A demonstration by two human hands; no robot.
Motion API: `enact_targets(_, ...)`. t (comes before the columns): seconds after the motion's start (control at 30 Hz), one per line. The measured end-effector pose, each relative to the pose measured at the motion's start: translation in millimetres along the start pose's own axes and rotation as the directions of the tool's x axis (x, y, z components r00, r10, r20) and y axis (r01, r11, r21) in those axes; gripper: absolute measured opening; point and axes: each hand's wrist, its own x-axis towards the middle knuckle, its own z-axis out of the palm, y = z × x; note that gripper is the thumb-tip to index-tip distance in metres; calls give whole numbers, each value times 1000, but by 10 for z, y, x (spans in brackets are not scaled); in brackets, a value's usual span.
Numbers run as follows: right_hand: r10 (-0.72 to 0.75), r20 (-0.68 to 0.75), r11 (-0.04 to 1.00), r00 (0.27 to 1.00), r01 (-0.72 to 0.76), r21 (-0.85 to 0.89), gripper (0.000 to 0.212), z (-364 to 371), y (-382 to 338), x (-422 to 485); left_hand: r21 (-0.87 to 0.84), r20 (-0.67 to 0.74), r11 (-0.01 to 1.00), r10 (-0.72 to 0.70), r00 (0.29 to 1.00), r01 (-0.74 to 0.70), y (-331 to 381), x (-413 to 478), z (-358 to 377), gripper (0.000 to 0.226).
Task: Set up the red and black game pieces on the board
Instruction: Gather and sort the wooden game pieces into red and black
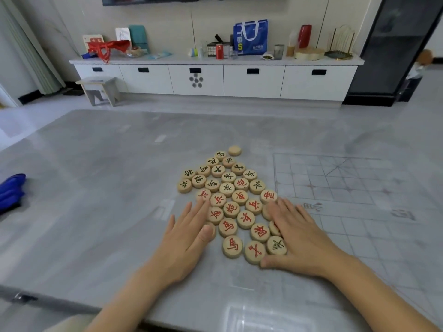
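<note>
- The surface (100, 164) is a glossy grey marbled top that mirrors the ceiling lights; its near edge runs along the bottom left of the view.
- A transparent board (354, 195) with a printed grid lies flat on the right part of the surface; faint characters are printed across its middle band, too washed out to read.
- The game pieces (230, 202) are round wooden discs packed edge to edge in a rough diamond just left of the board, none of them on the grid.
- The far half of the cluster carries black characters (228, 176); the near half carries red characters (232, 244). One disc (234, 150) at the far tip shows a blank face.
- The left hand (184, 238) lies flat and open, fingers together, its thumb and fingertips touching the left edge of the red pieces.
- The right hand (302, 236) lies flat and open too, fingers spread over the right edge of the cluster, covering a few discs; neither hand grips anything.
- A blue object (12, 190) sits at the far left edge of the surface.
- Beyond, a long white cabinet (215, 80) with dark drawer pulls stands against a pale wall; a small stool (99, 88) stands before its left end.
- On the cabinet top stand a blue bag (250, 37) with the letters "TBS" on its side, a red can (219, 51), a red cylinder (304, 35), and a red mesh bag (105, 49).
- A tall dark glass-fronted unit (393, 44) fills the right side.
</note>
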Motion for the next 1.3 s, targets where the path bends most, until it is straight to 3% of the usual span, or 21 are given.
enact_targets(0.17,84,-22,996,996,-83,32,131,30,-257,182,-29,-65,999,29,997,-31,-65,-78,97,76)
enact_targets(0.27,132,-68,990,989,-128,61,132,65,-360,255,-109,-158,994,-26,987,9,-81,-87,128,88)
enact_targets(0.37,148,-99,985,984,-138,102,129,78,-419,253,-84,-187,995,-61,980,46,-58,-109,136,94)
enact_targets(0.43,111,-159,986,981,-88,145,120,90,-463,221,6,-188,998,-53,981,55,-30,-107,126,85)
enact_targets(0.53,-14,-292,990,956,54,129,84,77,-607,208,124,-150,990,-51,987,70,41,-103,113,89)
enact_targets(0.6,-67,-283,990,957,98,97,67,55,-715,249,167,-149,984,-39,988,64,64,-106,115,91)
enact_targets(0.87,-73,-362,986,929,121,112,47,146,-760,230,32,-161,997,-58,985,64,50,-145,68,92)
enact_targets(0.97,-92,-391,990,916,126,61,48,171,-785,223,-91,-187,990,-123,975,107,14,-250,40,85)
enact_targets(1.1,-9,-394,995,919,48,91,49,173,-709,194,27,-221,991,-119,968,128,-18,-409,51,69)
enact_targets(1.3,140,-422,967,896,-31,254,69,234,-608,96,200,-232,968,-103,967,151,6,-326,126,76)
